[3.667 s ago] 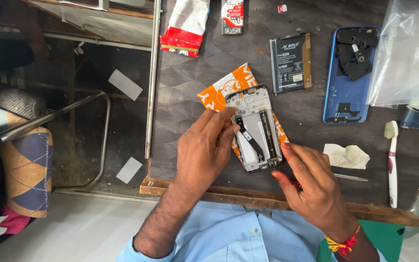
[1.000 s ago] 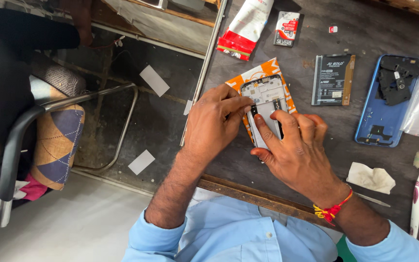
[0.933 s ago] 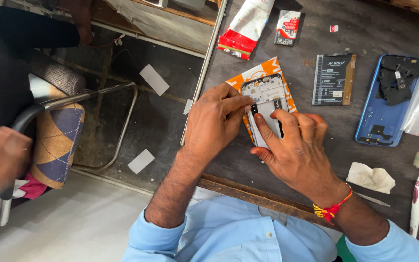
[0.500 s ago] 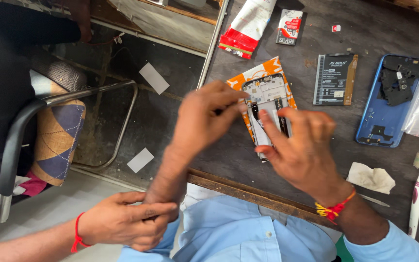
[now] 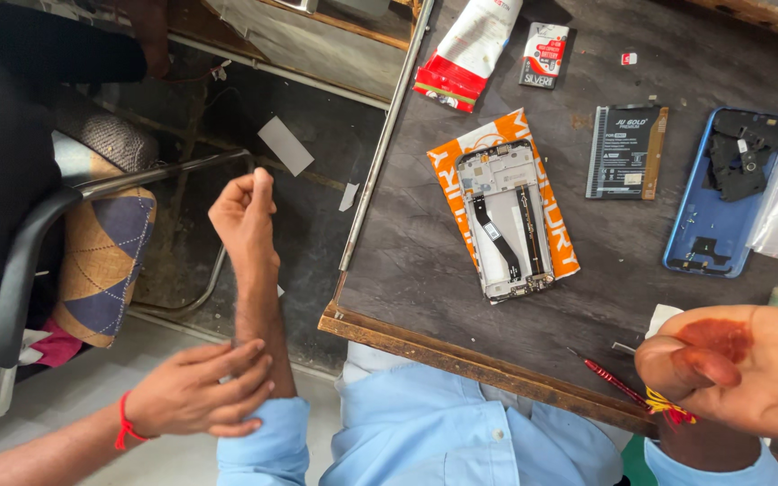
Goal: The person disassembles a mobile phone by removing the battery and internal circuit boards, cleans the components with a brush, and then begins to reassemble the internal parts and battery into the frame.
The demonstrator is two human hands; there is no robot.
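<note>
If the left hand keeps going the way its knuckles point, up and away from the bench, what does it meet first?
Probably nothing close: the left hand is a raised loose fist over the dark floor. The white paper scrap lies ahead, though lower; depth is unclear.

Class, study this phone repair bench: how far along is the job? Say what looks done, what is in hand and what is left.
Done: the phone frame lies opened on an orange packet, with the battery and blue back cover set apart on the table.
In hand: nothing. The left hand is raised off the table, another person's hand touches that forearm, and the right hand is open.
Left: the parts remain unassembled.
</note>
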